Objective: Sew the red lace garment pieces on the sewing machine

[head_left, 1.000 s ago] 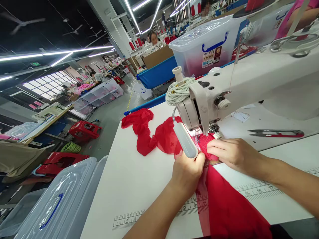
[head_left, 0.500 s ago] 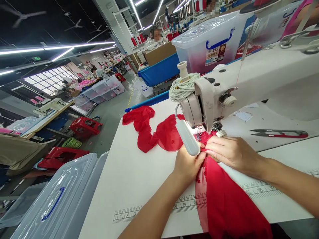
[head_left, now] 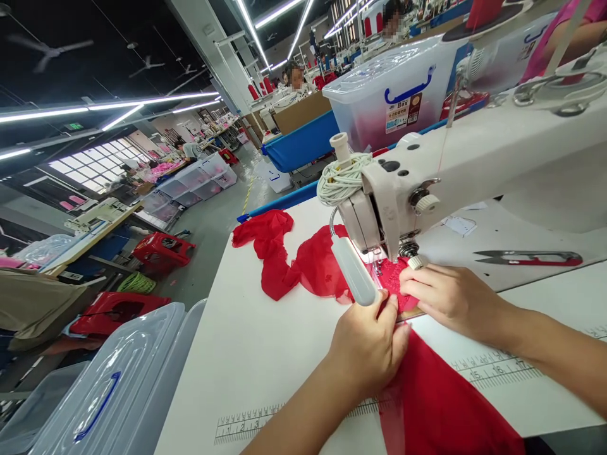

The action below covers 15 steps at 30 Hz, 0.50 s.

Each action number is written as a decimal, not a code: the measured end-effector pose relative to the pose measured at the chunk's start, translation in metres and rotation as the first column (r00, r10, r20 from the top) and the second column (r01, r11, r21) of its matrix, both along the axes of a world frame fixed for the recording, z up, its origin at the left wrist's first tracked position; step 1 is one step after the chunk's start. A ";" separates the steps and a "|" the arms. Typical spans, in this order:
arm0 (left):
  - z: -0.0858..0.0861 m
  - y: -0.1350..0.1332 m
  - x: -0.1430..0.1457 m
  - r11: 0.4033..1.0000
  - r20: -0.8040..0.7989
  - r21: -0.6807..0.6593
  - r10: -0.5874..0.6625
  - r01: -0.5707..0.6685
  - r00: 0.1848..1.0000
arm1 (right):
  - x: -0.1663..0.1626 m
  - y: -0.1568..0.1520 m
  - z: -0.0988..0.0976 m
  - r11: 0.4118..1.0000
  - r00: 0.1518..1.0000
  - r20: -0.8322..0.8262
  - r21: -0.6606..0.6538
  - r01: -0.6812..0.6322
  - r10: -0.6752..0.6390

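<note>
A white sewing machine (head_left: 474, 158) stands on a white table (head_left: 265, 354) marked with a printed ruler. Red fabric (head_left: 441, 404) runs from the table's near edge up under the machine's needle, and more of it (head_left: 284, 253) lies bunched behind the machine. My left hand (head_left: 367, 344) is closed on the fabric's edge just below the machine's small white lamp (head_left: 355, 270). My right hand (head_left: 450, 294) lies with its fingers flat on the red lace right beside the presser foot, pressing it to the table.
Red-handled thread snips (head_left: 528, 258) lie on the table to the right. A clear lidded bin with a blue handle (head_left: 114, 379) sits at the table's left. Another clear bin (head_left: 393, 88) stands behind the machine. Red stools (head_left: 161, 249) and other workers' stations fill the aisle at left.
My left hand has slid back toward me along the fabric's edge. The right hand stays beside the presser foot. The view has shifted slightly.
</note>
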<state>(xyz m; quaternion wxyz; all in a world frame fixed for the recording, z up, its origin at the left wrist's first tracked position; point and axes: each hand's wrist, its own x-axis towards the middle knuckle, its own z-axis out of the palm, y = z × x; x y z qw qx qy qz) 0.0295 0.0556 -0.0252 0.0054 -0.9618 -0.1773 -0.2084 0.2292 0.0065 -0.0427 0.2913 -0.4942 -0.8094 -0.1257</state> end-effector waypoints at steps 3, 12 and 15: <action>0.002 -0.007 -0.001 1.000 0.019 -0.025 -0.013 0.013 1.000 | 0.001 0.000 -0.002 1.000 1.000 -0.011 -0.002 -0.002 0.002; -0.012 -0.015 0.001 0.980 0.052 0.193 0.041 -0.050 0.998 | 0.001 0.001 -0.003 0.999 0.999 -0.043 -0.031 -0.016 0.015; -0.013 -0.013 0.000 0.976 0.026 0.212 0.054 -0.059 0.998 | 0.001 0.003 -0.006 1.000 0.998 -0.058 -0.026 0.005 -0.006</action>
